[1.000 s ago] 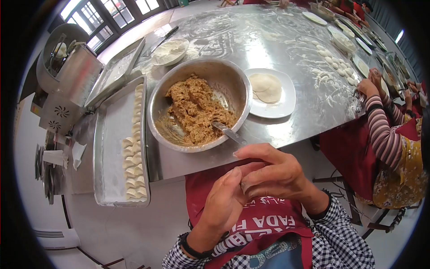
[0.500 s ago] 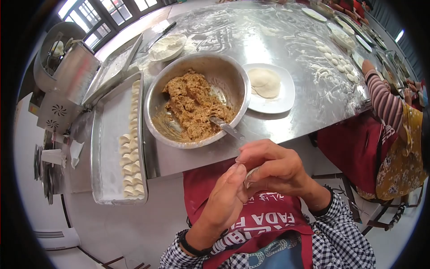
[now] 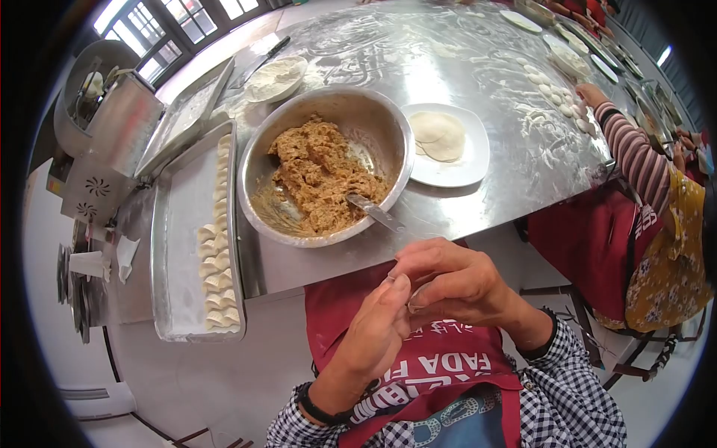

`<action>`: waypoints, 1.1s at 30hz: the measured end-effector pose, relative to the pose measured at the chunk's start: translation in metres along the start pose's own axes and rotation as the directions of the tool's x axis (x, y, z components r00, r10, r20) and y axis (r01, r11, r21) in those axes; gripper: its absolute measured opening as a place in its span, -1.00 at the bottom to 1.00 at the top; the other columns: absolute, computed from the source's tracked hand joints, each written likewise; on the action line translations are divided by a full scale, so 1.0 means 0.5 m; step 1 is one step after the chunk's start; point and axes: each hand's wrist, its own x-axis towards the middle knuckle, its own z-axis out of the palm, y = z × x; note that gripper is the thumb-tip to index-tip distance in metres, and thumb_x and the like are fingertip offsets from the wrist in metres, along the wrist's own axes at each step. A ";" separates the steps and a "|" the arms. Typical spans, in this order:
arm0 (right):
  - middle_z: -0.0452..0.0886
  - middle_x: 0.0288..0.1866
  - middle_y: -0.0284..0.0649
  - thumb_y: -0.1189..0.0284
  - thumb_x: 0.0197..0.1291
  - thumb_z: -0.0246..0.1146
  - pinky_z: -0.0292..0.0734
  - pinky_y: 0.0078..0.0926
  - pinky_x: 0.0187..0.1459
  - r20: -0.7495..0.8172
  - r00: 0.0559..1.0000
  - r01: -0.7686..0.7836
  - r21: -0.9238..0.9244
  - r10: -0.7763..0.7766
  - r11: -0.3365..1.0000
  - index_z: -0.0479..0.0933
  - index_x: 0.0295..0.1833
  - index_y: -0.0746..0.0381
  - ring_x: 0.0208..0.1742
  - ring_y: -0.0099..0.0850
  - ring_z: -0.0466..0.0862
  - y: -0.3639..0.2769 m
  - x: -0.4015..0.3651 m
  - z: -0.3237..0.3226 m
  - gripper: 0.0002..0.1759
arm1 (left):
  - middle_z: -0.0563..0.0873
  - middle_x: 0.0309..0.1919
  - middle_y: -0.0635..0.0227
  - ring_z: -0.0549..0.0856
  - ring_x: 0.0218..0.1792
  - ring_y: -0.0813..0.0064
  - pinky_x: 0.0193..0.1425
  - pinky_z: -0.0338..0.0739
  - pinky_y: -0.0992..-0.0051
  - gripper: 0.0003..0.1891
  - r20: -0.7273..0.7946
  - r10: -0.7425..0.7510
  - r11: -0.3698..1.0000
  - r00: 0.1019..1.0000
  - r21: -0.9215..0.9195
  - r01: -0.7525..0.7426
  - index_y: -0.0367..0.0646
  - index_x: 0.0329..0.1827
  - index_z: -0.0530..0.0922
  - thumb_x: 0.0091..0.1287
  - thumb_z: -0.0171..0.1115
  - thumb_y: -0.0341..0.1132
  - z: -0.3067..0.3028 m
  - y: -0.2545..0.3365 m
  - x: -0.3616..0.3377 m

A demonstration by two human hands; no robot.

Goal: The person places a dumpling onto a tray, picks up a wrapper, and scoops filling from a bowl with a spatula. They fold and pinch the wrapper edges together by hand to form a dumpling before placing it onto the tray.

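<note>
Above the apron, my left hand (image 3: 375, 322) and my right hand (image 3: 459, 282) meet with fingers and thumbs pressed together. Between them a sliver of pale dough shows, the edge of a dumpling (image 3: 417, 297); the hands hide most of it. Just beyond is a steel bowl (image 3: 252, 196) of brown minced filling (image 3: 321, 175), with a metal utensil handle (image 3: 379, 215) leaning over its near rim. Round dough wrappers (image 3: 438, 136) lie stacked on a white plate (image 3: 478, 160) to the bowl's right. To the left, folded dumplings (image 3: 216, 278) line the right side of a metal tray (image 3: 179, 261).
A dish of flour (image 3: 276, 80) and a knife (image 3: 269, 56) lie behind the bowl on the floured steel table (image 3: 373, 56). A metal machine (image 3: 112, 149) stands at left. A co-worker's hand (image 3: 591, 95) is by small dough pieces (image 3: 556, 97) at right.
My right fingers have shifted slightly over the dumpling, while both hands stay together. The co-worker's striped arm has reached up and left toward the dough pieces.
</note>
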 end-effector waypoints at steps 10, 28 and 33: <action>0.47 0.07 -0.10 0.47 -0.17 0.40 0.42 -0.40 0.01 0.044 0.993 -0.117 0.129 0.112 0.985 0.58 -0.30 0.24 0.07 -0.25 0.49 -0.002 -0.007 0.000 -0.76 | 0.39 0.15 0.16 0.46 0.14 0.34 0.22 0.37 0.30 -0.51 0.016 -0.028 0.999 0.999 0.046 0.027 -0.34 0.26 0.18 0.44 -0.27 -0.13 -0.010 -0.002 0.004; 0.40 0.17 -0.10 0.45 -0.14 0.40 0.42 -0.37 0.05 0.099 0.983 -0.171 0.199 0.154 0.965 0.62 -0.29 0.21 0.13 -0.24 0.45 -0.002 -0.004 -0.006 -0.78 | 0.46 0.07 0.19 0.50 0.06 0.38 0.14 0.43 0.40 -0.51 0.002 -0.068 0.998 0.998 -0.014 0.068 -0.38 0.21 0.24 0.43 -0.26 -0.12 -0.011 0.000 0.003; 0.35 0.22 -0.10 0.47 -0.13 0.40 0.43 -0.38 0.06 0.111 0.985 -0.156 0.230 0.134 0.961 0.61 -0.23 0.20 0.15 -0.26 0.45 0.003 -0.006 -0.005 -0.74 | 0.46 0.07 0.17 0.50 0.06 0.39 0.14 0.43 0.40 -0.51 0.026 -0.062 0.996 0.998 0.072 0.060 -0.40 0.20 0.24 0.43 -0.25 -0.13 -0.034 -0.005 0.001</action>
